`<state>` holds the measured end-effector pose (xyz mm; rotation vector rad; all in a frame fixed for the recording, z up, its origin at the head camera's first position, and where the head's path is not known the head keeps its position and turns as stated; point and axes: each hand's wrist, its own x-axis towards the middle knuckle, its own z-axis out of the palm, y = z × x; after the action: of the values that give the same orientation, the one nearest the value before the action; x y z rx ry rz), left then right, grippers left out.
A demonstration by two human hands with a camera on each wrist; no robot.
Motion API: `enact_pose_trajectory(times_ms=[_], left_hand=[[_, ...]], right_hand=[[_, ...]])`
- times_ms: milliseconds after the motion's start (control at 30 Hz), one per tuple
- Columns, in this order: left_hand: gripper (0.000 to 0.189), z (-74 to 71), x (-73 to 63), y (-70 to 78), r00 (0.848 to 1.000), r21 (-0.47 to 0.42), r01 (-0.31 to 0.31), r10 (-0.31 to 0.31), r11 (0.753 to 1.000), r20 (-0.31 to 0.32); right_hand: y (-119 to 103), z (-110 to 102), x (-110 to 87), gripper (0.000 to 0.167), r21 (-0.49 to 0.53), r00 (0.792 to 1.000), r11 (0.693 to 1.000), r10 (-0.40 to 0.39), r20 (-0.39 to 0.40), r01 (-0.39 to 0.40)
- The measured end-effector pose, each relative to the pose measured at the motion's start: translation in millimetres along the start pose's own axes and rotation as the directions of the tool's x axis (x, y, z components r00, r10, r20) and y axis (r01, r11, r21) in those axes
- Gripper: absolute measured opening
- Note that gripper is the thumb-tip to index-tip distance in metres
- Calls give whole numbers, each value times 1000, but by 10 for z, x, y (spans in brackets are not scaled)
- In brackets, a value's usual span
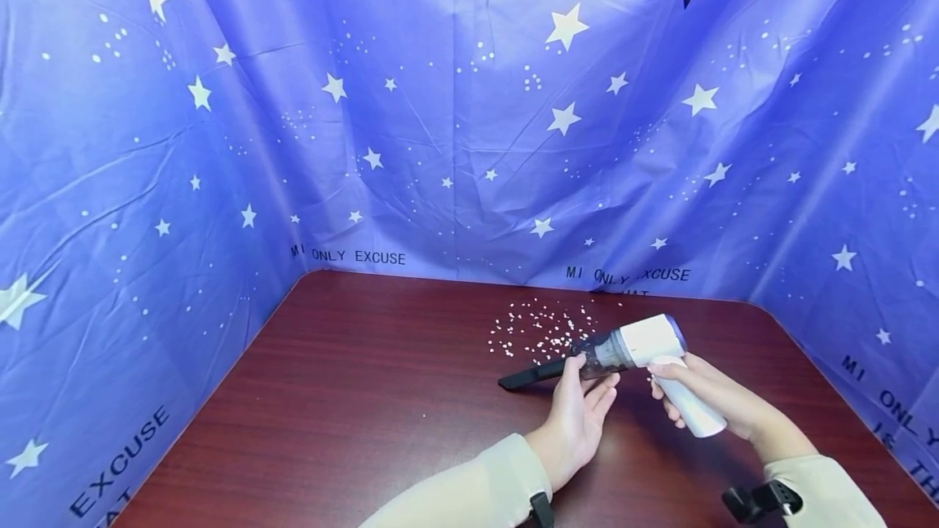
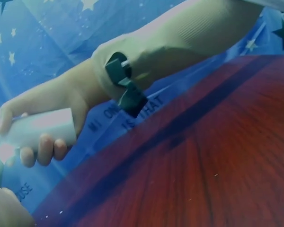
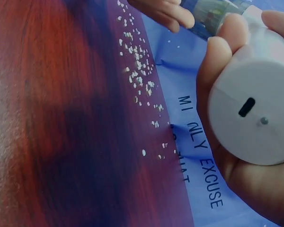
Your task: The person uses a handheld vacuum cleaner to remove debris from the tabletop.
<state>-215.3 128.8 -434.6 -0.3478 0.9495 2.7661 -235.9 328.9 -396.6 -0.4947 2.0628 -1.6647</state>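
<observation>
A white handheld vacuum cleaner [image 1: 649,341] with a see-through dust cup and a long black crevice nozzle [image 1: 531,376] is held up over the table, nozzle pointing left. My right hand [image 1: 704,389] grips its white handle, fingers curled round it, as the left wrist view also shows. In the right wrist view the round end of the handle [image 3: 253,127] has a dark slot. My left hand [image 1: 572,430] holds the front at the base of the nozzle, thumb against it and other fingers below the dust cup. White crumbs [image 1: 539,328] lie scattered behind the nozzle.
The dark red wooden table [image 1: 352,381] extends left and in front of the hands. Blue star-printed cloth [image 1: 455,104] hangs along its back and sides. A black strapped device [image 1: 763,502] sits on the right wrist. One stray crumb lies nearer the front.
</observation>
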Motion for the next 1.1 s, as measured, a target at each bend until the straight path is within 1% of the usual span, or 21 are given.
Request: enact_pose_trajectory(times_ms=[133,200,300,467,567,667,767,833,900,1000,1100], left_hand=[[40,-15,-50,-26,999,10,-29,30,1000,-37],[41,-50,-67,-37,998,18,-49,50,999,-47],[40,-119,-96,-46,996,34,-68,70,997,-56],[41,-241,-109,-52,995,66,-85,88,994,-48],[41,-303,-94,-48,992,65,-114,116,991,-40],[42,-360,-99,-38,987,68,-158,159,985,-24],[44,-402,-117,-21,982,79,-187,189,979,-10],[44,-416,-114,-6,979,84,-201,203,976,-16],[44,-412,-106,31,978,75,-201,204,977,-47],[43,-417,-78,112,974,63,-204,209,977,-91],[42,-451,-49,204,970,60,-213,218,975,-108]], right_hand=[[4,4,4,28,10,999,999,33,20,-34],[6,17,17,28,13,999,999,41,28,-41],[9,40,47,30,17,997,999,35,66,-36],[22,97,122,37,52,988,998,20,151,-28],[21,140,180,38,74,983,997,5,185,-19],[1,179,240,36,80,979,997,-9,205,-7],[-27,204,294,34,72,979,997,-12,205,-3],[-37,218,328,32,64,981,998,-6,195,-7],[-38,243,370,32,54,984,998,6,180,-16],[-33,312,446,37,41,989,999,25,148,-32],[-34,405,534,39,33,992,999,39,121,-43]])
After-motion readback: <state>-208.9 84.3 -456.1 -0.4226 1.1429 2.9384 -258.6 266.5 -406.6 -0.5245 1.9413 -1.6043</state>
